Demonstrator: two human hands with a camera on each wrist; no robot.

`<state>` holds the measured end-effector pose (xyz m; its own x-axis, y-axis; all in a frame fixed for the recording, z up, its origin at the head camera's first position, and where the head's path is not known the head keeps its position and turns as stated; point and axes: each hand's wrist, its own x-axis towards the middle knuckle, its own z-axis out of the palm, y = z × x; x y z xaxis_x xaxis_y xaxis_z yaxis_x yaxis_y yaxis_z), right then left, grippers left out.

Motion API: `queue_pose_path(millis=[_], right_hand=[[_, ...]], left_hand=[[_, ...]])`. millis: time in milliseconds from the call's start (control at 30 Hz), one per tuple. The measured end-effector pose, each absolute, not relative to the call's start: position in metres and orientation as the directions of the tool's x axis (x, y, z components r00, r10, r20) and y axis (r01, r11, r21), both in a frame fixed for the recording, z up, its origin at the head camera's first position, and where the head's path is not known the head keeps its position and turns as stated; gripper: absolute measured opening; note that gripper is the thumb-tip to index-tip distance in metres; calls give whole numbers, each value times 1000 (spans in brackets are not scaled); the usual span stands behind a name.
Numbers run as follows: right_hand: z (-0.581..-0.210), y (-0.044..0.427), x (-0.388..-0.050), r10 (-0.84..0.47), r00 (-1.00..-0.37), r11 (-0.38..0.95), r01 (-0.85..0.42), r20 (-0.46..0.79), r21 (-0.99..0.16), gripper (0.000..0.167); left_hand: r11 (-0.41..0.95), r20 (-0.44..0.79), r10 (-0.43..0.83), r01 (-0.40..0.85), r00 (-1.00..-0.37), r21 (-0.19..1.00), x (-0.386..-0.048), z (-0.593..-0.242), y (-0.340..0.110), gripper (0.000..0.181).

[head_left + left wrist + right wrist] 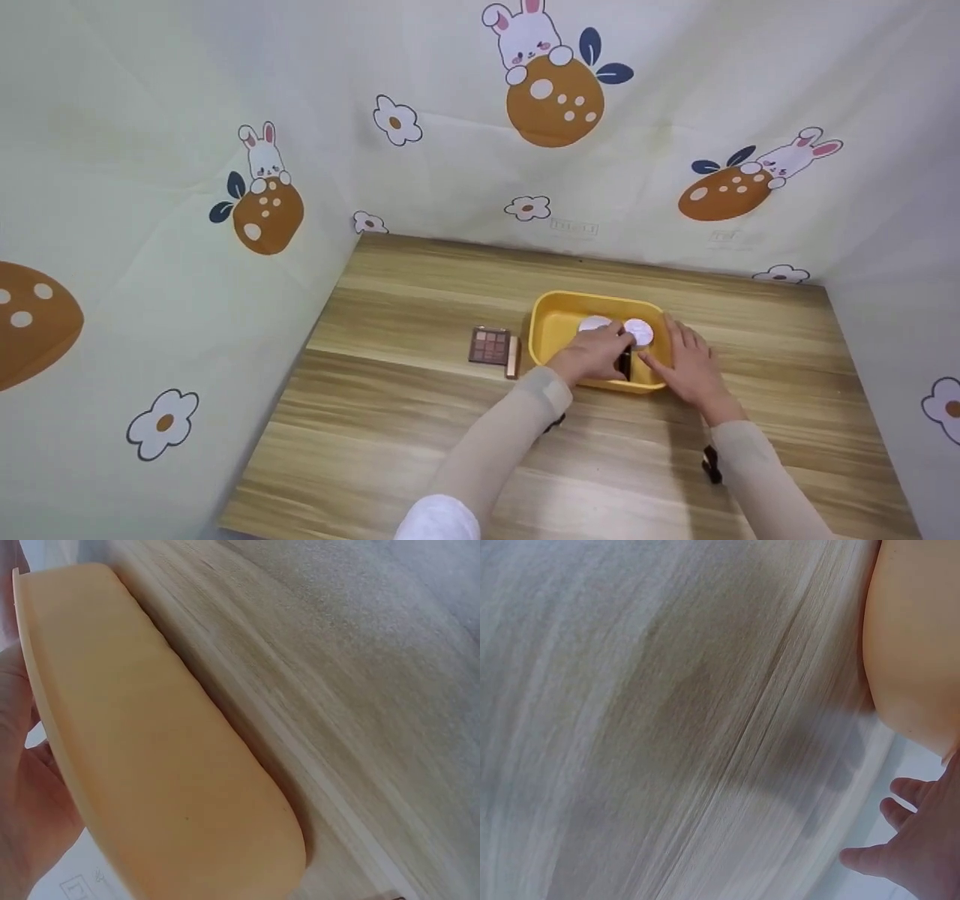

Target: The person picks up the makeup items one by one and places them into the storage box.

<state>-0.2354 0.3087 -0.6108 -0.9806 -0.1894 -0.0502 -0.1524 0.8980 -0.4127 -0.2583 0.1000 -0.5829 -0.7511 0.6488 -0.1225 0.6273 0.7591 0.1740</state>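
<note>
Inside the tray (547, 328) on the table (390, 420): two white discs (639, 332) and a black case (627, 365), apparently pinched between thumb and fingers of the left hand (598, 354). At three o'clock, right hand (692, 367) alongside, fingers spread. Looks partway along; no telling whether filling or emptying. Outside at nine, perhaps remaining: palette (489, 346) and tube (512, 357). Near at twelve, wall (450, 172); at five and seven, forearms (491, 454); widest stretch toward eight.

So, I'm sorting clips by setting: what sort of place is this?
Probably a small makeshift booth, perhaps for recording: rabbit-print sheeting stands close around three sides of a wood-grain tabletop, which bears a yellow bin and an eyeshadow palette.
</note>
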Motion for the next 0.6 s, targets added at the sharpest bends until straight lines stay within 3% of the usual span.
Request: queue_pose_path(millis=[300, 600], right_hand=[[-608, 308, -235, -190, -981, 884, -152, -43, -443, 93], [-608, 309, -236, -188, -981, 888, -148, -52, -435, 93]], left_hand=[[763, -138, 643, 614, -753, 202, -259, -586, 103, 57], [772, -226, 626, 551, -747, 318, -257, -583, 110, 44]])
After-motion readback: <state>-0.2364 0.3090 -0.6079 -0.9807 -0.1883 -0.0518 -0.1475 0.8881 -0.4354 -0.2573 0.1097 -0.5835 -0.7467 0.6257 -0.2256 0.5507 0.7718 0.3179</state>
